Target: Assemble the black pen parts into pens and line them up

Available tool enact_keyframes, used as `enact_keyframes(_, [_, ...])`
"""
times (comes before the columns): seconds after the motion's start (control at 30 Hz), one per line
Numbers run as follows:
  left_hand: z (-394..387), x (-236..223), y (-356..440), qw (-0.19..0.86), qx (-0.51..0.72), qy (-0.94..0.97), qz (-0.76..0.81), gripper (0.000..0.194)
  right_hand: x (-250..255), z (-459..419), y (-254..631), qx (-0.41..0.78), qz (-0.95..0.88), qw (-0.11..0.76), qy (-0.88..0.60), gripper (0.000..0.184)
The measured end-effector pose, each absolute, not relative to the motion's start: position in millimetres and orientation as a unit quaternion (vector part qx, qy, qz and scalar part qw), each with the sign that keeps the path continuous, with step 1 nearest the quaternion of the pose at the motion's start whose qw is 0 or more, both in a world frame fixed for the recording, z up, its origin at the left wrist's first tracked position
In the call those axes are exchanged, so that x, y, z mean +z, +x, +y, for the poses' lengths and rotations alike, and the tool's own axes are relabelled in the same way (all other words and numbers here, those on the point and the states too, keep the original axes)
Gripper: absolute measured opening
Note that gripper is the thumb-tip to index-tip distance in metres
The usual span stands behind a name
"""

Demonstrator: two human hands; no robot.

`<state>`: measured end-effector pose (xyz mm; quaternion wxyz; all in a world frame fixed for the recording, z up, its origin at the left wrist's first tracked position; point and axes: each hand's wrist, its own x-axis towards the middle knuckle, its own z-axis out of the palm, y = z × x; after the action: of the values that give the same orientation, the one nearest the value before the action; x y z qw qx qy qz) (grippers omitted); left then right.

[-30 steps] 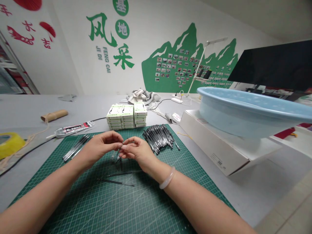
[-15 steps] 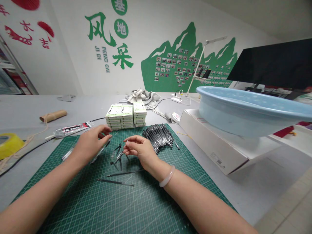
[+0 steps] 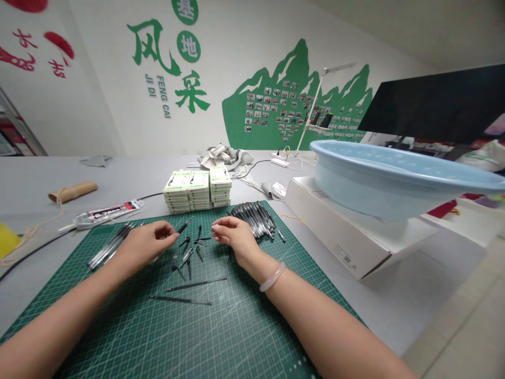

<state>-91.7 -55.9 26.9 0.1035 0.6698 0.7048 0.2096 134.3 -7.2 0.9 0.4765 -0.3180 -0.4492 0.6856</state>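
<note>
My left hand [image 3: 148, 243] is closed in a pinch on a pen [image 3: 183, 227], whose dark tip end points up and to the right past the fingers. To the right, my right hand [image 3: 236, 238] has its thumb and fingertips pressed together; whatever they hold is too small to make out. Between the hands, several black pen caps [image 3: 187, 257] lie scattered on the green cutting mat [image 3: 244, 326]. Nearer to me are two thin dark refills [image 3: 197, 285]. Clear-barrelled pens [image 3: 108, 247] lie beside my left wrist. Behind my right hand is a dense row of black pens [image 3: 256, 218].
Stacked small white-green boxes [image 3: 197, 189] stand at the mat's back edge. A light blue basin [image 3: 379, 181] rests on a long white box [image 3: 339, 237] at right. At left lie a plastic pen packet [image 3: 106, 213], a brown roll [image 3: 73, 192], a cable and yellow tape [image 3: 8, 239].
My right hand has moved right, away from the caps, so more of them show. The pen in my left hand now sticks out farther. The whole view has shifted slightly.
</note>
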Motion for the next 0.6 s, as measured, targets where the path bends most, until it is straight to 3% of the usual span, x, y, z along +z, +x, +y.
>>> enact_keyframes(0.17, [-63, 31, -73, 0.252, 0.246, 0.697, 0.625, 0.037, 2, -6, 136, 0.708, -0.417, 0.484, -0.301, 0.029])
enact_keyframes(0.6, [-63, 29, -74, 0.279, 0.224, 0.706, 0.611, 0.034, 4, -10, 135, 0.706, -0.462, 0.467, -0.266, 0.025])
